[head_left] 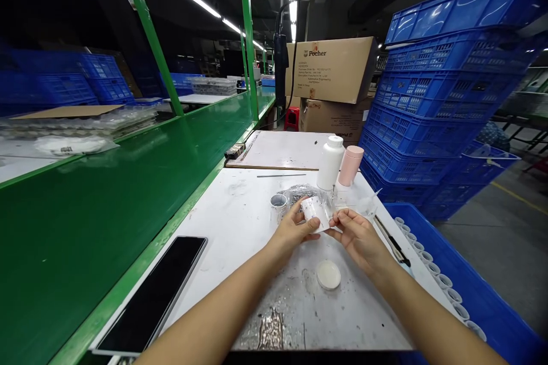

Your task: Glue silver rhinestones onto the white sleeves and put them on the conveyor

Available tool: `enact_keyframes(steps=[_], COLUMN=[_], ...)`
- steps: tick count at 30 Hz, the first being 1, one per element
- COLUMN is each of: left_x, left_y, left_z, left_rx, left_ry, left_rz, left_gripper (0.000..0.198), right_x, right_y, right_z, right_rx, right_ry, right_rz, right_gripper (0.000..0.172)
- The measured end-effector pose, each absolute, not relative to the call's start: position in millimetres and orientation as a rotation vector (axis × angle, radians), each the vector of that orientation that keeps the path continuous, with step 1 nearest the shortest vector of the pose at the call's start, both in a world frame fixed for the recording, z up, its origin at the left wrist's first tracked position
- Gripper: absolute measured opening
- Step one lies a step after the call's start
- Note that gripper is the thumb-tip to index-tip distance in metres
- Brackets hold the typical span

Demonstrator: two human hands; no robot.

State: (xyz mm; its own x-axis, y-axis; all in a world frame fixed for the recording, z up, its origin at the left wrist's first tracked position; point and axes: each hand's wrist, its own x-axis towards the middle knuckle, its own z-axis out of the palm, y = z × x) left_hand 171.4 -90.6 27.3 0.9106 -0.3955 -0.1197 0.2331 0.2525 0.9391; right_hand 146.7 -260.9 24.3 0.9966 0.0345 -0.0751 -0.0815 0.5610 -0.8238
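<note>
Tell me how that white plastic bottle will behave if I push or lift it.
The white plastic bottle is tall and narrow, so it would probably tip if pushed high up. It is likely light for its size, though its contents cannot be seen. Its smooth round sides may feel slippery, and it would likely roll once on its side.
</note>
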Motion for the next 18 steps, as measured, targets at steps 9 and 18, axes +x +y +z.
enact_keyframes(steps=[9, 18], left_x=[169, 169], left_y=[-88, -87], left_z=[35, 39], left_rx=[1.288, 1.284], left_ry=[-0.249, -0.139], left_rz=[-0.434, -0.445], left_gripper=[0.098, 0.096], right_x=[145, 141], right_y=[-260, -266], right_z=[26, 25], right_rx=[-0.932, -1.356], right_ry=[0.051, -0.108], right_rz=[0.088, -0.128], right_gripper=[0.026, 0.021])
